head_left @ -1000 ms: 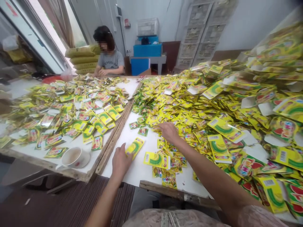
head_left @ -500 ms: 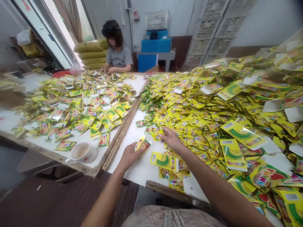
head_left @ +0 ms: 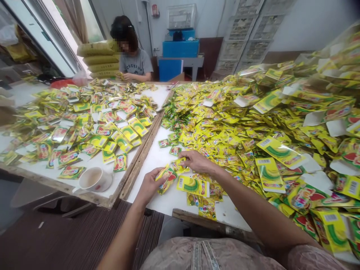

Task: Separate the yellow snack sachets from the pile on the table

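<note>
My left hand (head_left: 150,183) is closed round a yellow packaging bag (head_left: 165,177) with a red and green print, held just above the white table (head_left: 165,200). My right hand (head_left: 197,161) pinches a small yellow sachet (head_left: 179,165) right beside that bag's upper end. A flat yellow bag with a barcode (head_left: 193,186) lies just right of my left hand. A large heap of small yellow sachets (head_left: 225,127) spreads behind my right hand.
Bigger yellow bags (head_left: 281,152) pile up on the right. A second table (head_left: 92,165) on the left carries more sachets and a white cup (head_left: 91,179) near its front edge. Another person (head_left: 132,62) sits at the far end. Blue bins and crates stand behind.
My left hand picked the bag up off the table. My right hand drew a sachet out of the heap and brought it to the bag.
</note>
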Tool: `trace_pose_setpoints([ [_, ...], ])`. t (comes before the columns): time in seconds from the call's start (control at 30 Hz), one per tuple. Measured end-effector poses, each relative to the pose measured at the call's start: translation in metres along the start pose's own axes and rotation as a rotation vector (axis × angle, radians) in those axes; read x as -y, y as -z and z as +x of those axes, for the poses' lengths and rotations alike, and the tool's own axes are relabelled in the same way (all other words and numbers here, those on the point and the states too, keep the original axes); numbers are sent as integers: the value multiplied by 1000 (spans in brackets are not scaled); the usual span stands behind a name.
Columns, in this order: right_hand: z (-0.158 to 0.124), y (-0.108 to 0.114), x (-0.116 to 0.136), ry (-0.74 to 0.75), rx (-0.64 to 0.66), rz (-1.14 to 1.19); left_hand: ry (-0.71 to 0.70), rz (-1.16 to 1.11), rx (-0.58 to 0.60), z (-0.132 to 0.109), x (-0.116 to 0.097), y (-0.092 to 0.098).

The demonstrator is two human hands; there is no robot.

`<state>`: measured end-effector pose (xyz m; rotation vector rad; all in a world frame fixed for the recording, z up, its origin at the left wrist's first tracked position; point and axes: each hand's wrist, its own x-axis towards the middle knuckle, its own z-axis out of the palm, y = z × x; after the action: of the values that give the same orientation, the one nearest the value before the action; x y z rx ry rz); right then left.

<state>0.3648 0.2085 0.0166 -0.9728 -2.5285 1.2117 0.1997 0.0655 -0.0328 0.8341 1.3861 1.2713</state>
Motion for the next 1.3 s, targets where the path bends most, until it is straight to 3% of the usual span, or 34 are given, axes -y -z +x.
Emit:
trace_pose_setpoints([
  [0.17,19,12,5,58,233,-117,19,-31,6,0,9,4],
  [0.4,36,10,13,60,317,-241,26,-11,12,2,9,4],
  [0.53,40,-4,11,30,210,-195,53,-55,9,4,11,4],
  [0.63,46,-8,0,-19,15,-86,100,-156,-19,5,10,5],
  [0.73,54,-9,-9,-33,-174,-304,126,-244,-82,6,7,7],
  [0.83,58,-19,-12,24,-121,-568,116,-299,-145,9,3,9],
  [1.03,44,-31,-19,35,-135,-607,132,-351,-219,9,1,12],
  [1.1,37,-25,-22,-25,-219,-472,127,-357,-226,7,3,13],
  [1.2,28,-17,-23,-112,-330,131,125,-348,-202,6,4,14],
  [1.3,21,-20,-18,-81,-259,633,98,-325,-133,5,3,11],
])
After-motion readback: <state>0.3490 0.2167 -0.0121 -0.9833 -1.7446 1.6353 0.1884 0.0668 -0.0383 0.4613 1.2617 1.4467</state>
